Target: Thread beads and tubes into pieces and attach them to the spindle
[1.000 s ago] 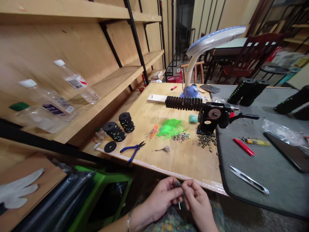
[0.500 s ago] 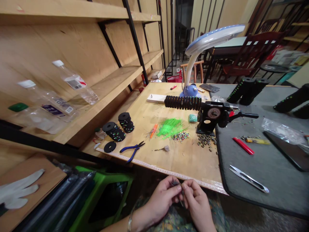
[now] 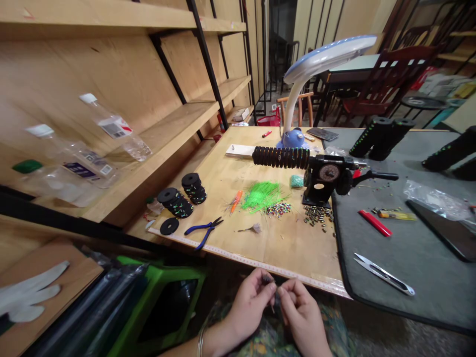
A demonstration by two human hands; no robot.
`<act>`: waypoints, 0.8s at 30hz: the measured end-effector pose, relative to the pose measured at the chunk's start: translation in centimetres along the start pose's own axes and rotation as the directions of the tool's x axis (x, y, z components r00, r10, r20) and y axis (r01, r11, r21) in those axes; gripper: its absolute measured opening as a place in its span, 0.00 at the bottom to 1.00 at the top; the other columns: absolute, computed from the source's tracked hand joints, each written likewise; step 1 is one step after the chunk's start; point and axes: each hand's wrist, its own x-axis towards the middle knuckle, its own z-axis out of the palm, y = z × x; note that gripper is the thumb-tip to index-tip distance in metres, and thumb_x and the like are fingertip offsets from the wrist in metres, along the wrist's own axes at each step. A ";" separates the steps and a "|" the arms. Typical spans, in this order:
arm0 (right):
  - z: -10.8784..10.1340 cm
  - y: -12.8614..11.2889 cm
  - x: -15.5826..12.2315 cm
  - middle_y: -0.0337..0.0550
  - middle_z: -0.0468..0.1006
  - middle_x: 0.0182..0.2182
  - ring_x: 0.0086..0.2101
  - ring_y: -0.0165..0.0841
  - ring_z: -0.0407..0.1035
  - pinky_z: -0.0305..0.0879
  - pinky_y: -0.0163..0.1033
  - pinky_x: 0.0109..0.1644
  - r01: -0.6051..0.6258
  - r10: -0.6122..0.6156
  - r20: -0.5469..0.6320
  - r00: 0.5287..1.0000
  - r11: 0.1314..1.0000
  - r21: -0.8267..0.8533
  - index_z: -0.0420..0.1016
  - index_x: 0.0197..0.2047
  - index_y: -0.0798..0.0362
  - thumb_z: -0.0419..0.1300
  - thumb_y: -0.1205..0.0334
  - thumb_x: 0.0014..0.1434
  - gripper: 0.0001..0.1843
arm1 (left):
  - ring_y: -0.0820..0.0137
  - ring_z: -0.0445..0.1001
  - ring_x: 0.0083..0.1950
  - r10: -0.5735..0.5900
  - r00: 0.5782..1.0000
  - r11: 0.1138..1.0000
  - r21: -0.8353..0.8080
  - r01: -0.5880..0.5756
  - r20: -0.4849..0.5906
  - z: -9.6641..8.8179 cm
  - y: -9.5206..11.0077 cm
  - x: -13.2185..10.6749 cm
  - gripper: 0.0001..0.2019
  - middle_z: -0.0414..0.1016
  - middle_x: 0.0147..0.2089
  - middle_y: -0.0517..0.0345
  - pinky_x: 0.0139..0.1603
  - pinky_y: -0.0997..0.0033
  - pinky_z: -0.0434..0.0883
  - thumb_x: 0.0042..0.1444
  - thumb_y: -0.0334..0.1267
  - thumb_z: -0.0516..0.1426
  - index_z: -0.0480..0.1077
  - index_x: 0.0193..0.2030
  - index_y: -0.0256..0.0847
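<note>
In front of the table's edge, above the lap, my left hand (image 3: 250, 303) is closed in a pinch around a small dark, wispy bundle (image 3: 266, 279). Its tips poke out between thumb and forefinger; the rest is hidden by the fingers. My right hand (image 3: 304, 313) is closed beside it, thumb and forefinger pinched together close to the left fingertips. What the right fingers grip, if anything, is too small to make out. On the table beyond lie a small tuft of pale, fine strands (image 3: 255, 228) and blue-handled pliers (image 3: 205, 230).
Green strands (image 3: 262, 196), mixed beads (image 3: 278, 209) and small metal pieces (image 3: 318, 216) lie mid-table. A black hand-cranked winder (image 3: 323, 178) stands under a lamp (image 3: 297, 74). Black foam spools (image 3: 174, 202) are at left, thread snips (image 3: 385, 275) and a red stick (image 3: 375, 223) on the grey mat (image 3: 420, 267).
Both hands remain close together, with the fingers slightly shifted. My right hand has drawn a little back from the left thumb. The things on the table have not moved.
</note>
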 end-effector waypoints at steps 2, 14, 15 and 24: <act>-0.1 -0.1 0.0 0.31 0.64 0.15 0.15 0.23 0.52 0.48 0.30 0.19 0.033 -0.033 0.015 0.999 0.998 -0.046 0.67 0.27 0.53 0.59 0.42 0.56 0.22 | 0.76 0.62 0.26 0.028 1.000 0.998 0.052 -0.027 -0.013 0.0 0.0 -0.1 0.17 0.62 0.24 0.66 0.29 0.74 0.61 0.51 0.50 0.61 0.62 0.31 0.39; -0.4 -0.8 -0.2 0.35 0.68 0.18 0.19 0.28 0.60 0.55 0.32 0.24 0.159 -0.165 0.001 0.986 0.952 -0.262 0.68 0.25 0.52 0.57 0.46 0.58 0.19 | 0.72 0.64 0.29 0.135 0.987 0.950 0.294 -0.106 -0.082 -0.3 -0.5 -0.4 0.07 0.64 0.27 0.62 0.32 0.74 0.63 0.56 0.40 0.57 0.65 0.33 0.40; -0.4 -0.8 -0.2 0.35 0.67 0.18 0.19 0.28 0.59 0.55 0.32 0.23 0.149 -0.154 -0.001 0.988 0.956 -0.252 0.68 0.25 0.52 0.57 0.45 0.58 0.19 | 0.71 0.65 0.31 0.155 0.984 0.939 0.322 -0.118 -0.091 -0.4 -0.5 -0.5 0.06 0.66 0.28 0.61 0.33 0.74 0.63 0.56 0.39 0.57 0.65 0.33 0.40; 0.0 -0.1 0.0 0.27 0.57 0.13 0.15 0.24 0.49 0.45 0.29 0.17 -0.038 0.041 0.042 0.998 0.997 -0.074 0.64 0.25 0.51 0.59 0.39 0.54 0.23 | 0.68 0.67 0.33 0.219 0.972 0.897 0.408 -0.169 -0.079 -0.5 -0.4 -0.6 0.04 0.68 0.30 0.58 0.35 0.73 0.63 0.56 0.36 0.56 0.67 0.32 0.40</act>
